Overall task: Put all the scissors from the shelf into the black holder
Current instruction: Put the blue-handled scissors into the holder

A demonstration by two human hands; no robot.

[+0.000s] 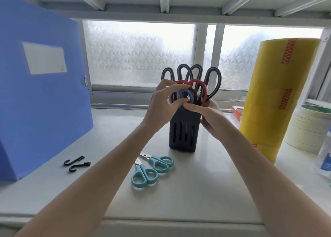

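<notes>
A black slotted holder [182,134] stands on the white shelf [206,192], filled with several scissors: black-handled ones [212,82] at the back and red-handled ones [198,88] in front. My left hand [164,102] pinches the handles of small blue scissors [185,96] at the holder's top. My right hand [209,116] grips the holder's right side, its thumb across the rim. Two light-blue small scissors [145,175] [160,162] lie flat on the shelf in front of the holder, between my forearms.
A tall blue file box [41,93] stands at the left, with two black hooks [77,163] beside it. A stack of yellow tape rolls [275,100] rises at the right, next to white tape rolls [308,127] and a clear bottle [325,161]. A frosted window is behind.
</notes>
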